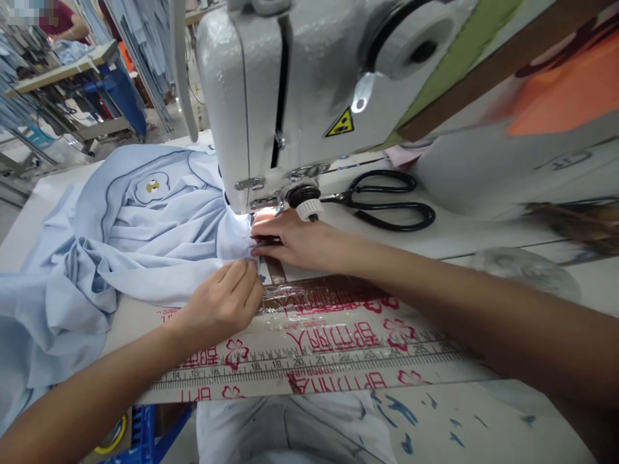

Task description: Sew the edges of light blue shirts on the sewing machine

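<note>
Racks of pale clothes and another person's arm show at the far left, beyond a white bench. Blue cloth lies bunched across the bench's left side, one edge reaching the lit spot under the sewing machine. Beside that edge, the left hand has its fingers curled together, apparently pinching the cloth. Just beyond it, the right hand closes thumb and fingers around a small dark tool, too hidden to name. Scissors lie behind the right hand; a ruler runs along the bench's front. The cloth looks light, soft and limp, unlikely to break but ready to crease or drag by its loose folds. Its edge seems the best hold: fingertips flat, close to the lit spot, the bulk resting on the bench.
</note>
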Demonstrator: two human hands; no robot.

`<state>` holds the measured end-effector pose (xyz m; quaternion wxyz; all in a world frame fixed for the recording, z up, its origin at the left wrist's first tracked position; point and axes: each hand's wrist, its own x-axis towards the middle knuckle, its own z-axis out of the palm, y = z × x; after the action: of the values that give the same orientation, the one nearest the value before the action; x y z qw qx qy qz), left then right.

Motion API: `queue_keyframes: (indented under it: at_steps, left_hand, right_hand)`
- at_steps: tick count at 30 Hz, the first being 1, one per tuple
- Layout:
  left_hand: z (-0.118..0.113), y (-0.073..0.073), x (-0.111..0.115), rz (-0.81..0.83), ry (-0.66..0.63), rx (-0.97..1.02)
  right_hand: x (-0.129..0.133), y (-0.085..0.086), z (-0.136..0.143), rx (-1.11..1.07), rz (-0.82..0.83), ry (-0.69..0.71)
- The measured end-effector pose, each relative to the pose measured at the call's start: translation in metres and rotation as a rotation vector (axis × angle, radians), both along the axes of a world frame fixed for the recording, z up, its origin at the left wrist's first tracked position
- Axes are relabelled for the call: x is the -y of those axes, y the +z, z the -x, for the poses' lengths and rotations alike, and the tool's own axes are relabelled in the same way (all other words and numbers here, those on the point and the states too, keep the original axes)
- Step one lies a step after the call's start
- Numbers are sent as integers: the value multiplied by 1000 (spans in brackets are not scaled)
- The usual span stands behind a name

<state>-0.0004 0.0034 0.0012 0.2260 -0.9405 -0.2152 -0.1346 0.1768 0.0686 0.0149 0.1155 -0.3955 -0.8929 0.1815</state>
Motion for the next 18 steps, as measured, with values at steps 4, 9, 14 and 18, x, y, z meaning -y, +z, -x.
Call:
queue_keyframes:
  at_steps: [4, 9, 14, 18]
  left_hand:
    - [1, -2, 0, 4, 28, 36]
    - [1, -1, -5, 40, 32, 34]
    - [-1, 0, -7, 99, 24, 70]
    - [-1, -1, -6, 85, 52, 60]
  right_hand:
    - [-1, 0, 7, 71, 55, 24]
    - [-5, -2, 6, 88, 75, -67]
    - [-5, -4, 0, 30, 64, -51]
    - [-4, -7, 0, -1, 59, -53]
